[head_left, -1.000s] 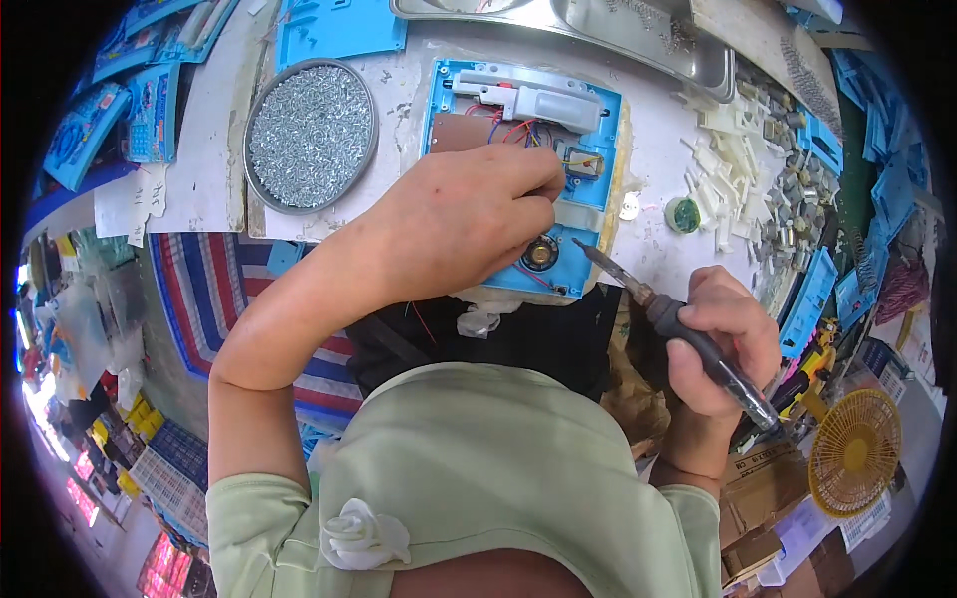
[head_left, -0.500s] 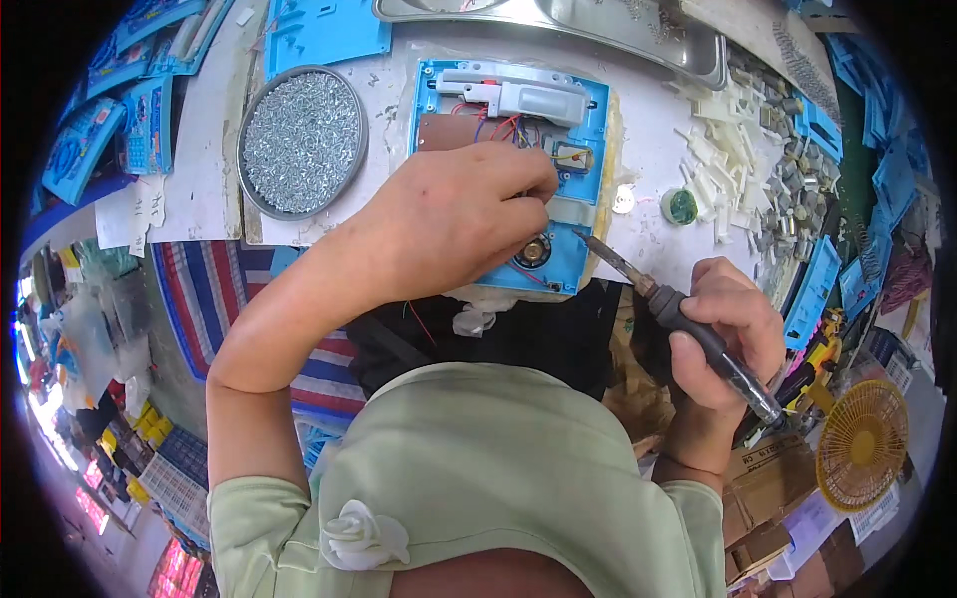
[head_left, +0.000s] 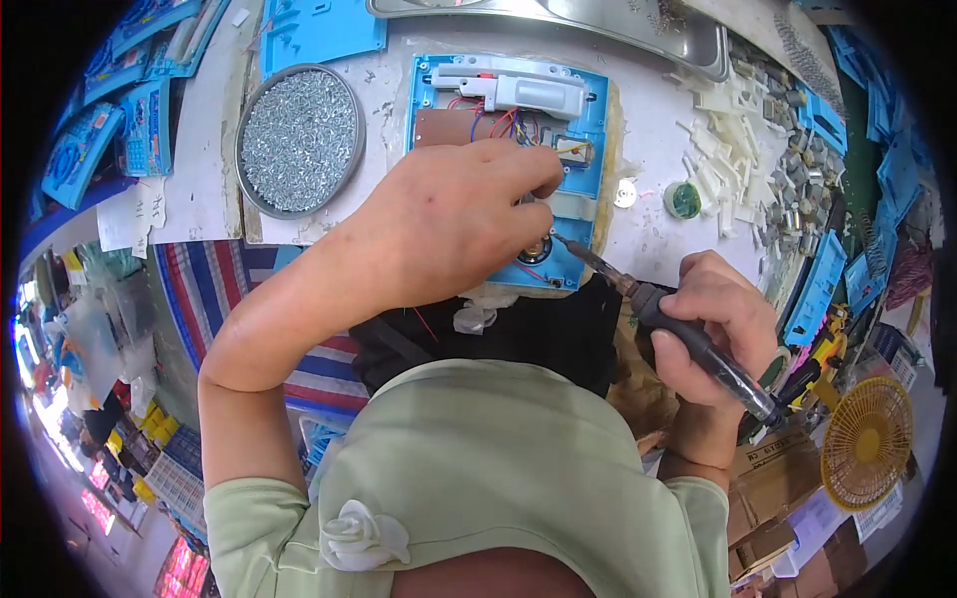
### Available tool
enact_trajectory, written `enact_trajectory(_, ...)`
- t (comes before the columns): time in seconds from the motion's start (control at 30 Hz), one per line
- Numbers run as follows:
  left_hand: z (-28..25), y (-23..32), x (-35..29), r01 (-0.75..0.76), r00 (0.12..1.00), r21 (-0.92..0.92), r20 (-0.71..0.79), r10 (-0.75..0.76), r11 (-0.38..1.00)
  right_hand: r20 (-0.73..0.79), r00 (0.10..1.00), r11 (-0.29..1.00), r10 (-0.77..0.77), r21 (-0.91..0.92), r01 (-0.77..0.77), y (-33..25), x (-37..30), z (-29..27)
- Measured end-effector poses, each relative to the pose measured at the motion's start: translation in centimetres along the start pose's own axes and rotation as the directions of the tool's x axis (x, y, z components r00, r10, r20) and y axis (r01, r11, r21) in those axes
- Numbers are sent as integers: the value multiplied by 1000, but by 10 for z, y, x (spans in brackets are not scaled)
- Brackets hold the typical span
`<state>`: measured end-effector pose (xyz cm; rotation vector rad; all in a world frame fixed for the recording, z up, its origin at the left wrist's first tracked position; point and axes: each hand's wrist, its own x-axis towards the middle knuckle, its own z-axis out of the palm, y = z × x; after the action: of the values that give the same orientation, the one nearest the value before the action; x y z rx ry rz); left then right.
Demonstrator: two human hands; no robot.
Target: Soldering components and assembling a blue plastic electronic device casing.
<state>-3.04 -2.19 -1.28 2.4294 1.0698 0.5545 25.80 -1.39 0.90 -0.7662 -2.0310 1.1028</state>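
Observation:
A blue plastic casing [head_left: 592,189] lies with its inside up, holding a brown circuit board [head_left: 444,128], coloured wires, a pale grey plastic part [head_left: 533,94] and a round speaker [head_left: 535,251]. Over the middle of it bends my left hand [head_left: 469,221], its thumb and fingers pinched together. Whatever they grip is hidden beneath them. My right hand [head_left: 723,324] is wrapped round the dark handle of a soldering iron [head_left: 688,339]. The iron slants up to the left, and its tip is beside the speaker, close to my left fingers. I cannot tell whether the tip touches anything.
Left of the casing stands a round tray of small screws [head_left: 301,140]. A small green tub [head_left: 682,200] sits to the right, before piles of white plastic pieces [head_left: 736,149] and metal parts [head_left: 805,179]. A steel tray [head_left: 598,28] lies at the back.
My right hand has moved the soldering iron slightly left and up, bringing its tip nearer the speaker and my left fingers. My left hand stays bent over the casing.

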Motion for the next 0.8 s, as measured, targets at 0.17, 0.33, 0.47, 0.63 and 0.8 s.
enact_trajectory(0.17, -2, 1, 2, -26, 999, 45, 26, 25, 999, 17, 1000, 1000, 0, -11, 0, 0, 4, 5)
enact_trajectory(0.33, -4, 2, 2, -29, 999, 59, 46, 27, 998, 14, 1000, 1000, -4, -11, 4, 3, 4, 10)
enact_trajectory(0.47, -4, 3, 1, -36, 999, 72, 38, 34, 997, 19, 1000, 1000, 8, -13, -7, 4, 4, 10)
enact_trajectory(0.63, -5, 4, 1, -42, 998, 91, 39, 39, 995, 14, 999, 999, 41, -20, -40, 1, 7, 8)
enact_trajectory(0.8, -3, 3, 1, -50, 998, 91, 30, 47, 995, -32, 998, 999, 45, 18, -44, -1, 1, 1)
